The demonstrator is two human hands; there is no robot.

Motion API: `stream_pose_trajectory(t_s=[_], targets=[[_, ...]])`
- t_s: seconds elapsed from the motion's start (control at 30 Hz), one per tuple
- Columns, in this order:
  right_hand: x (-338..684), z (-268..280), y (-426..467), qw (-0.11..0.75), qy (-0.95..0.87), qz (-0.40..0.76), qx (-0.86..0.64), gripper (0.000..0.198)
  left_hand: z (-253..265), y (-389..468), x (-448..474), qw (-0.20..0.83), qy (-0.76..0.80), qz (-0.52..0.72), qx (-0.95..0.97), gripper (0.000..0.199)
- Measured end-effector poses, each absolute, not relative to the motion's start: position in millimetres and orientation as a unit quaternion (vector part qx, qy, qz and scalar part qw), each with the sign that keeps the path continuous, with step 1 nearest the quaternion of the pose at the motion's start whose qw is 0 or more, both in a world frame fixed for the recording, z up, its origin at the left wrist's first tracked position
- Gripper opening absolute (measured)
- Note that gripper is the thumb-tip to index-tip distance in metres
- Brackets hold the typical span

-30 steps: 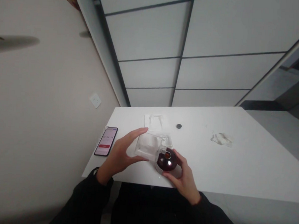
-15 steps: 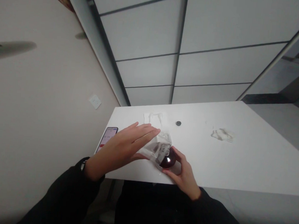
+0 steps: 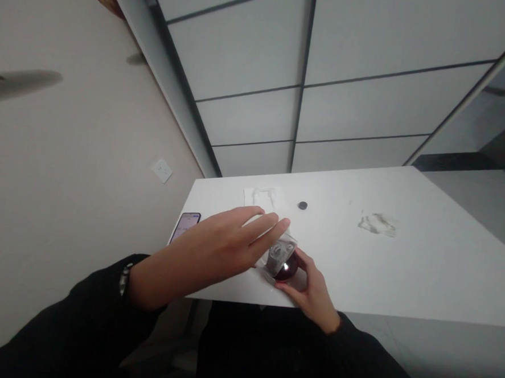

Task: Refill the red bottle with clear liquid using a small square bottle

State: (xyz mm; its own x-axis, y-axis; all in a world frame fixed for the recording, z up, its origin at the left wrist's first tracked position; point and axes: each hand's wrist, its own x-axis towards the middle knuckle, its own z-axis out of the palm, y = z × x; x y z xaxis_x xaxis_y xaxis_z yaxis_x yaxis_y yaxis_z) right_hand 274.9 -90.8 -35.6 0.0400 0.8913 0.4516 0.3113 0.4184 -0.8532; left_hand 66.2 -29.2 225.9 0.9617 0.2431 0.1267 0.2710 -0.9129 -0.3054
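Note:
My right hand (image 3: 312,292) has its thumb and fingers curved around a shiny dark red round object (image 3: 288,269), held low over the near part of the table. A crinkled clear plastic bag (image 3: 280,253) with printed marks covers its left side. From the left, my left hand (image 3: 236,239) reaches across the bag, its fingers bent over the upper edge. Its thumb is hidden beneath the hand, and much of the bag is out of sight behind the palm.
A phone (image 3: 184,226) with a lit screen lies at the table's left edge. Toward the back of the white table (image 3: 436,268) are a flat whitish translucent piece (image 3: 264,197) and a small dark disc (image 3: 303,206). A crumpled wrapper (image 3: 377,224) lies to the right.
My left hand has moved right over the bag and its fingers have curled downward. The bag now reaches further over the round object. My right hand has kept its hold.

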Motion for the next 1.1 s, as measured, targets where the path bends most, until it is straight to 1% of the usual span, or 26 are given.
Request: stream_pose_trajectory(t_s=[0.27,0.37,0.5,0.67,0.8,1.0,1.1], targets=[[274,-36,-91,0.552,-0.639,0.267,-0.465,0.081,247,-36,95,0.213,-0.122,0.049,-0.968,0.028],[275,-36,-91,0.551,-0.639,0.265,-0.467,0.079,251,-37,103,0.232,-0.116,0.078,-0.963,0.025],[275,-36,-91,0.548,-0.634,0.273,-0.472,0.078,254,-39,111,0.232,-0.120,0.101,-0.960,0.019],[274,-32,-91,0.542,-0.624,0.293,-0.480,0.078,257,-41,119,0.201,-0.137,0.100,-0.965,0.021],[273,-26,-91,0.546,-0.617,0.306,-0.478,0.072,260,-44,128,0.186,-0.147,0.108,-0.966,0.023],[274,-21,-92,0.542,-0.615,0.315,-0.478,0.068,262,-48,137,0.198,-0.140,0.143,-0.960,0.023],[274,-22,-92,0.544,-0.617,0.317,-0.472,0.067,261,-49,137,0.200,-0.129,0.123,-0.963,0.022]])
